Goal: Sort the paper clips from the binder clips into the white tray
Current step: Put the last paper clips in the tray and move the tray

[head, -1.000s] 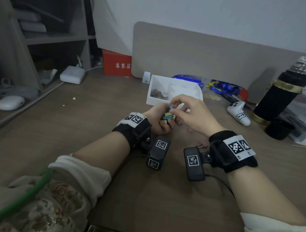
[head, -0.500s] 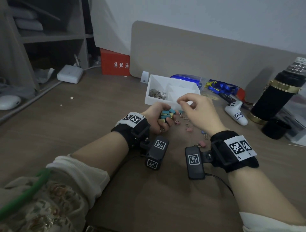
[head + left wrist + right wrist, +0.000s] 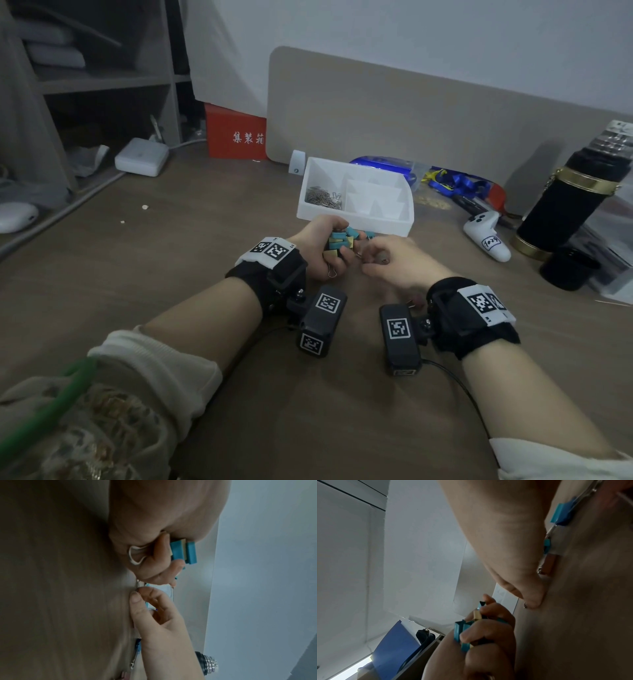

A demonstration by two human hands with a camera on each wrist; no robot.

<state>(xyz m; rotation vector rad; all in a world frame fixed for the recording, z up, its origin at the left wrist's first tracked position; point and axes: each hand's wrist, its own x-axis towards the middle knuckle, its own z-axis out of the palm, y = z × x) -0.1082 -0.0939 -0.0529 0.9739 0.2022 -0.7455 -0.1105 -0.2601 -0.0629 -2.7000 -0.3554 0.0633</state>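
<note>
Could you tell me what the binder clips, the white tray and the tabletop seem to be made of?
Binder clips in the left hand: probably painted sheet metal, with crisp folded blue and cream bodies and shiny wire loop handles. White tray: likely matte moulded plastic, given its uniform thin walls and dividers. Tabletop: wood-look surface with faint grain and a dull sheen, possibly laminate.

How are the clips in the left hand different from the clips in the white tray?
The binder clips are chunky blocks of teal and cream; the paper clips are thin grey wire. The left hand grips the binder clips in a bunch above the desk; the paper clips lie loose in the left compartment of the white tray. Both are small clips.
</note>
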